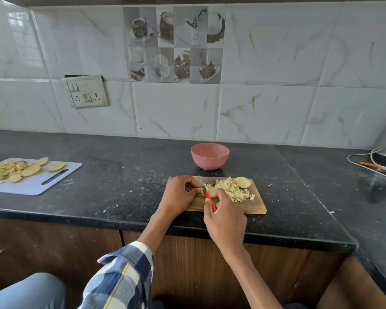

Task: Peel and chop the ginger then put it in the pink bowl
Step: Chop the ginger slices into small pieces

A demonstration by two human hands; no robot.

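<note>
A person's right hand wraps its grip around the red handle of a small knife. The blade points away, toward the wall. Just left of that grip, the left hand pinches a small ginger piece against the wooden cutting board. Right of the blade lies a pile of chopped ginger, with 1 peeled chunk beyond it. Ginger is likely firm, fibrous and slightly slick, so fingertips should hold it from above, clear of the blade. Beyond the board, on the dark worktop, the pink bowl appears to hold nothing.
</note>
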